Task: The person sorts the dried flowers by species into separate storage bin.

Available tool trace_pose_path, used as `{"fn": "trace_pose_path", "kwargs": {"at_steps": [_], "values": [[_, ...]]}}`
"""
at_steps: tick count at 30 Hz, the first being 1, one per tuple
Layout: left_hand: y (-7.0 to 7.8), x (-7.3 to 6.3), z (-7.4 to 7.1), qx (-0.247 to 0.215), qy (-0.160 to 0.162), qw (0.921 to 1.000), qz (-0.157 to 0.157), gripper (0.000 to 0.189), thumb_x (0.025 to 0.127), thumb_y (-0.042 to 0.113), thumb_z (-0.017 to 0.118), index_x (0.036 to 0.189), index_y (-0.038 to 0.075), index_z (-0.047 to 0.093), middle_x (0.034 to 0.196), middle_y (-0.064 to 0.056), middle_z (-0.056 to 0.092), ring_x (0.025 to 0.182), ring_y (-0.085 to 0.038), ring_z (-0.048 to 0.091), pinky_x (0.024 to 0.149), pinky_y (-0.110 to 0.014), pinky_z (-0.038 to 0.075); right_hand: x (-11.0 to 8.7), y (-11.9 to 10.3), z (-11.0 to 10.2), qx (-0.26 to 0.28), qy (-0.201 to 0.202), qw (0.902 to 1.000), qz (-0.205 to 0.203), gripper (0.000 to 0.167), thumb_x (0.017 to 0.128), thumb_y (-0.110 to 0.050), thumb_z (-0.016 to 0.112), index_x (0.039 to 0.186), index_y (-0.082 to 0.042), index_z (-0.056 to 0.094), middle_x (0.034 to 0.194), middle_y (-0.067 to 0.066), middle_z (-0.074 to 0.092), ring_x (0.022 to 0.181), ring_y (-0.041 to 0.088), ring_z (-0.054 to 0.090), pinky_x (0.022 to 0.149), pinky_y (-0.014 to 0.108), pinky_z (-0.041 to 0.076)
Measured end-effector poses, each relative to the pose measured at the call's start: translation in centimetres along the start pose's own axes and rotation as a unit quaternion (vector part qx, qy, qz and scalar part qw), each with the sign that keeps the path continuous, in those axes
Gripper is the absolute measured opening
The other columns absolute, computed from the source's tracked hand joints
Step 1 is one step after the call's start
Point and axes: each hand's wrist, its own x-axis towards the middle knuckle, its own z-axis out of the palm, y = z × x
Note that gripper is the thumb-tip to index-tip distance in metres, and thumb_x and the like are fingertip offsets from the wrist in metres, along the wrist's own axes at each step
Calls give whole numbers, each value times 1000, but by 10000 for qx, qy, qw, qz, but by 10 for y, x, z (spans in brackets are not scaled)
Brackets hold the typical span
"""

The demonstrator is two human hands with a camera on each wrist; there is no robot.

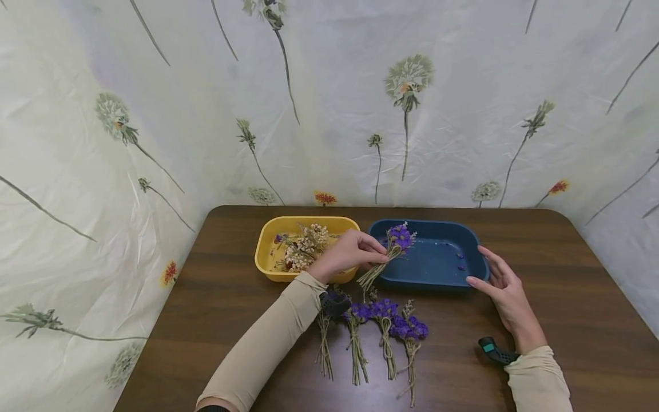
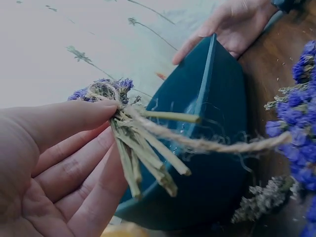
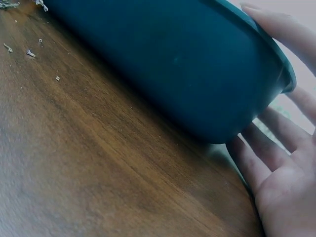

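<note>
In the head view my left hand pinches a small bunch of purple dried flowers near the left end of the blue tray. Its stems are tied with twine, whose loose end sticks out toward the wrist camera. The thumb presses on the tie. My right hand touches the right end of the blue tray, its thumb at the rim and its fingers extended along the outer wall. Small purple bits lie on the tray's floor.
Left of the blue tray stands a yellow tray with cream and dark red dried flowers. Several tied purple bunches lie in a row on the brown wooden table, partly under my left forearm. A flower-printed cloth hangs behind.
</note>
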Motion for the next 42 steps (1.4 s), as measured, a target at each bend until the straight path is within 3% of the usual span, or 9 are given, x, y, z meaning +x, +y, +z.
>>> {"fn": "trace_pose_path", "kwargs": {"at_steps": [4, 12, 17, 30, 37, 42], "values": [[4, 13, 6, 35, -75, 10000, -19, 17, 93, 16, 78, 106, 5, 81, 102, -10, 81, 79, -12, 75, 77, -34, 64, 0, 0, 1, -6, 12, 10000, 8, 74, 99, 1, 65, 163, -16, 32, 172, 0, 26, 139, -5, 38, 98, 2, 41], [9, 38, 19, 113, 5, 9998, -177, 14, 93, 14, 79, 102, 3, 81, 101, -11, 81, 78, -13, 74, 84, -45, 63, 1, 0, 1, -18, 49, 10000, 40, 74, 99, 0, 65, 163, -17, 33, 172, -1, 26, 142, -4, 36, 100, 2, 39], [12, 49, 28, 327, -7, 9992, -249, 13, 92, 13, 79, 100, 3, 81, 99, -11, 81, 74, -12, 72, 80, -40, 64, 1, 1, -1, -36, 37, 10000, 52, 74, 99, 0, 65, 163, -17, 33, 172, 0, 25, 143, -3, 36, 100, 2, 40], [16, 74, 34, 637, 70, 9972, -376, 13, 93, 11, 77, 101, 2, 81, 100, -13, 80, 74, -12, 70, 78, -34, 64, 0, -1, -1, -109, 30, 9999, 112, 74, 100, -2, 65, 164, -19, 32, 173, 0, 22, 153, 6, 30, 102, 2, 38], [12, 80, 40, 762, -135, 9958, -482, 12, 94, 7, 74, 102, -1, 80, 104, -16, 79, 81, -20, 73, 80, -34, 63, 0, 0, -1, -141, 59, 9998, 127, 74, 99, -3, 66, 163, -19, 32, 173, 1, 22, 153, 6, 30, 103, 2, 38], [8, 83, 47, 1145, -137, 9920, -508, 8, 93, 6, 76, 99, 1, 79, 101, -10, 77, 84, -23, 73, 77, -31, 63, 0, 0, -2, -138, 53, 9998, 138, 74, 100, -3, 66, 164, -20, 32, 174, 0, 22, 153, 6, 30, 103, 2, 38]]}}
